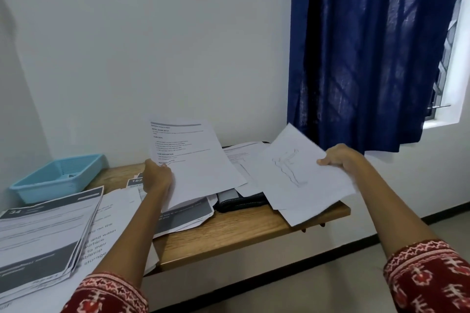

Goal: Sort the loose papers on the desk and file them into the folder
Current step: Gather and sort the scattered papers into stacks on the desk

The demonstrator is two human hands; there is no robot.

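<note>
Papers everywhere on the wooden desk (244,226), and two are up in the air: the left hand (157,178) pinches a printed text sheet (195,160) at its lower left edge, the right hand (339,158) grips a sheet with a faint line drawing (292,173) by its right edge. Light, floppy stuff, best held near an edge. A dark folder (244,201) lies half buried between them, a stapled stack (43,234) at near left.

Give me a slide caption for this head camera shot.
Left hand holds a printed sheet, right hand a sketched sheet, above a paper-strewn desk.
</note>
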